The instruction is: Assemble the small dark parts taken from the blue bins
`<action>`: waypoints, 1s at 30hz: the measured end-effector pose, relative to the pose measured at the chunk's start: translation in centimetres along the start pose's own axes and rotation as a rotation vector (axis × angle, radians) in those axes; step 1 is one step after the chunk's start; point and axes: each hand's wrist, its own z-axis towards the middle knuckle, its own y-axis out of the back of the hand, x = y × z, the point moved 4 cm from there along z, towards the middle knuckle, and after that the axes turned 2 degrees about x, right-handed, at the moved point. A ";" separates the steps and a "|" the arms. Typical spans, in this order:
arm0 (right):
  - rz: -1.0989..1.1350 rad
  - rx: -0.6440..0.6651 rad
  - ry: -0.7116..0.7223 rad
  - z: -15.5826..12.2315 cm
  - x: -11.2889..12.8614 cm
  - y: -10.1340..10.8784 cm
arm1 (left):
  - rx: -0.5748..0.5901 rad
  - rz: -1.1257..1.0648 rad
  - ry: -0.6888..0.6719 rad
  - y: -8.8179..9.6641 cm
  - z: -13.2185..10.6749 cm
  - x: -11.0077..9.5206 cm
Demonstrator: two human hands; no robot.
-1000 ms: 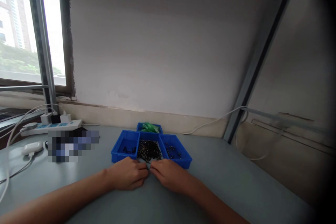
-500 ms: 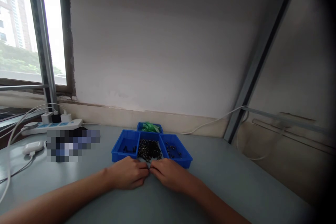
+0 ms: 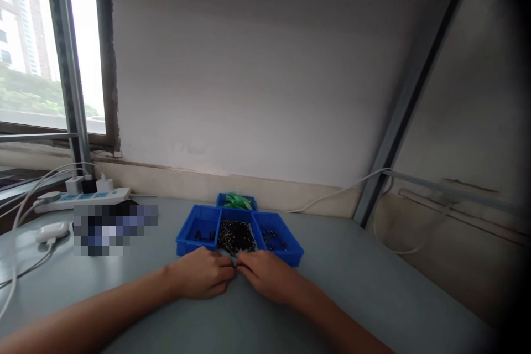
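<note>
My left hand point(image 3: 202, 275) and my right hand point(image 3: 266, 272) rest on the grey table point(image 3: 360, 282), fingertips meeting in a pinch at the near edge of the middle blue tray point(image 3: 238, 214). That tray holds a heap of small dark parts point(image 3: 234, 235). Both hands have curled fingers; whatever they pinch is too small to make out. A left blue tray point(image 3: 198, 231) and a right blue tray point(image 3: 277, 241) hold a few dark parts. Behind them a smaller blue tray carries green pieces point(image 3: 236, 201).
A white power strip point(image 3: 81, 198) with plugs and white cables lies at the left by the window. A small white device point(image 3: 51, 231) sits near it. A blurred patch lies left of the trays. A slanted metal post point(image 3: 398, 116) and a cable stand at the right.
</note>
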 end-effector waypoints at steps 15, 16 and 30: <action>-0.003 0.003 0.016 0.0 0.0 -0.1 | 0.022 0.023 0.007 -0.1 0.0 0.1; 0.000 0.003 0.017 0.0 0.0 0.0 | 0.016 0.022 0.007 -0.1 0.0 0.1; -0.003 -0.005 0.044 0.0 -0.1 -0.1 | -0.005 0.038 -0.009 0.1 0.0 0.0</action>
